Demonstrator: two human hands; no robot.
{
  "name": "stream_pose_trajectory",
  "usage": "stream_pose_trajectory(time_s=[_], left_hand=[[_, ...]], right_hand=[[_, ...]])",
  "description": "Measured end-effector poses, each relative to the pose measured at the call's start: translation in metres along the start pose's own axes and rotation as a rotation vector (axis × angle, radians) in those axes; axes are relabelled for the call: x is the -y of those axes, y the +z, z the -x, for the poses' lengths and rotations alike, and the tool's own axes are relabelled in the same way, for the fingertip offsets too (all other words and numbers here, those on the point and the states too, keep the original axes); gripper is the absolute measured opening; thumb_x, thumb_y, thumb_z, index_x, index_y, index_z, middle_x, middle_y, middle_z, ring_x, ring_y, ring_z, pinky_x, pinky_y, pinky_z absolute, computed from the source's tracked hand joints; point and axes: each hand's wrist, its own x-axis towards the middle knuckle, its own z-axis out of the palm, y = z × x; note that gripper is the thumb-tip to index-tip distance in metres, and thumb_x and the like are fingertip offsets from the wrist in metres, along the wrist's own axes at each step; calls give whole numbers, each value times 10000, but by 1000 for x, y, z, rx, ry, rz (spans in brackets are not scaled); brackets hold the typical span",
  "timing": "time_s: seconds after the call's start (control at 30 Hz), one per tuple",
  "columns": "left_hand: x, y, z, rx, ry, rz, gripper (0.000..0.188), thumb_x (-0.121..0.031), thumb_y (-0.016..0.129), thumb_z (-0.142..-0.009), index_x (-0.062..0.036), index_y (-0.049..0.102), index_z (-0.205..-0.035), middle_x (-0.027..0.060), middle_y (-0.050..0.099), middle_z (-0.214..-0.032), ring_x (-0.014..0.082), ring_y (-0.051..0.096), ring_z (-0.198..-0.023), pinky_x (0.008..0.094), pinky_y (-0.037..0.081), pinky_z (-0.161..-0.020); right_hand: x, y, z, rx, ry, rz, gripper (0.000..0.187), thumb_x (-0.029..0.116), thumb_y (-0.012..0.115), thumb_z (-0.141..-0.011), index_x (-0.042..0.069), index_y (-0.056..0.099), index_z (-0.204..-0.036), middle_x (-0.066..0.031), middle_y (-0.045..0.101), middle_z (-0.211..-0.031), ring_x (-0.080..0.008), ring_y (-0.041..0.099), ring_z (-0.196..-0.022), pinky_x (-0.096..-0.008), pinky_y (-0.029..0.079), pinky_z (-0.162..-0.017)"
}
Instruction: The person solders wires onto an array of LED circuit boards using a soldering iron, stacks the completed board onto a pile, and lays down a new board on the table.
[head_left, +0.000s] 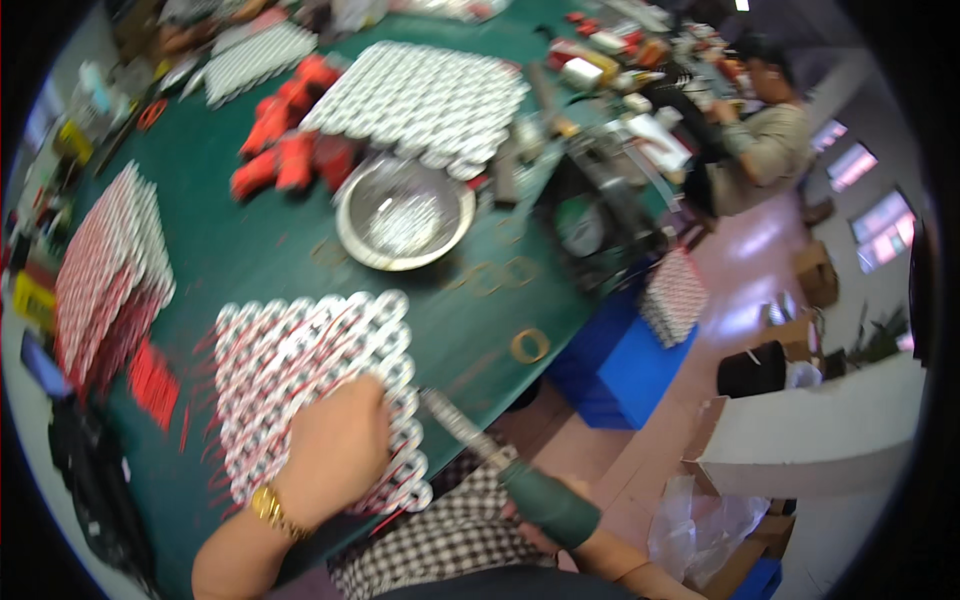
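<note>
A grid of joined white rings with red wires (290,340) lies on the near part of the green table. Over its right half rests my left hand (345,440), a gold watch (277,512) on its wrist. The fingers curl downward, and their tips and anything in them are hidden. My right hand (535,535) grips a soldering iron (550,502) by its thick green handle. Its metal shaft points up and left, the tip near the grid's right edge. Most of the right fingers are hidden behind the handle.
Beyond the grid stands a metal bowl (390,262) with shiny contents. More ring grids (415,95) and red bundles (275,125) lie farther back. A stack of ring grids (110,275) is at left. A blue box (620,370) stands right of the green table (470,330); another person (770,140) sits beyond.
</note>
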Motion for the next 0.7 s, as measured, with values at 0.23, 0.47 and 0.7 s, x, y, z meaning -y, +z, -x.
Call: stream_pose_trajectory(time_s=[0.23,0.47,0.7], left_hand=[[-9,-43,4,-45,-95,-63,130,-144,582,-919,-16,581,-938,214,607,-837,371,604,-792,441,466,-690],[-9,-44,6,-274,186,57,94,-61,563,-937,1,612,-988,196,609,-934,372,573,-840,414,461,-764],[-7,-31,9,-298,232,183,41,-53,661,-888,-13,652,-884,87,617,-735,196,578,-620,308,459,-581]], right_hand=[[-13,10,-8,-53,70,-588,294,147,645,-887,-47,614,-1106,-81,675,-853,-169,667,-747,-301,557,-688],[-3,9,-17,-119,202,-732,265,141,651,-898,-5,619,-1118,-57,658,-884,-141,649,-787,-267,538,-709],[14,-6,-32,-33,241,-1033,518,131,617,-914,45,425,-1387,-78,603,-1023,-163,612,-941,-273,516,-732]])
